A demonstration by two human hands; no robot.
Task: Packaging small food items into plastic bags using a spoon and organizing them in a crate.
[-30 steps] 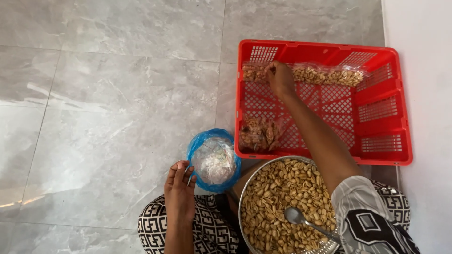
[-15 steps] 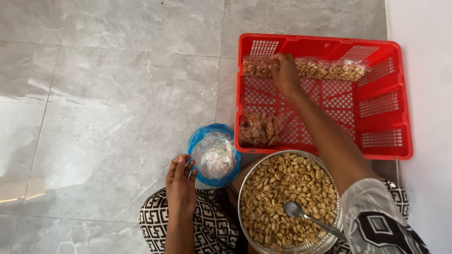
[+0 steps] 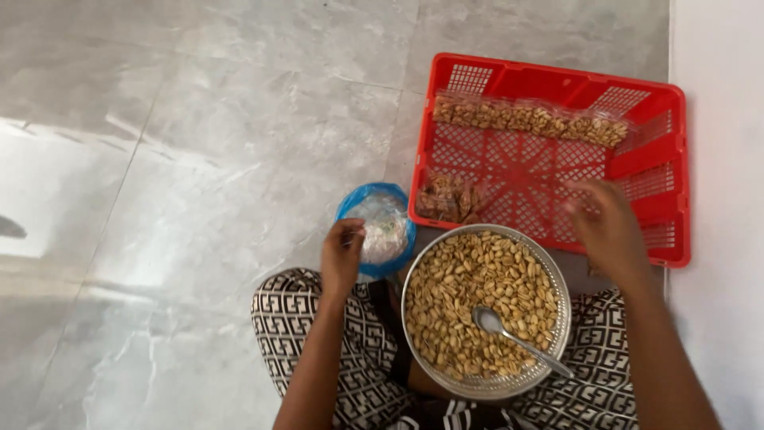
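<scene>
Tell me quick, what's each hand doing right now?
Left hand: fingers curled on the blue bag rim.
Right hand: open, empty, over the red basket.

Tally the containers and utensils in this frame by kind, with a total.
Red plastic basket: 1
Round metal bowl of peanuts: 1
Blue plastic bag: 1, left hand at it
Metal spoon: 1
Total: 4

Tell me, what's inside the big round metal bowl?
The metal bowl is full of peanuts, with a spoon lying on top. The peanuts hide the bowl's bottom, so anything underneath cannot be seen.
</scene>
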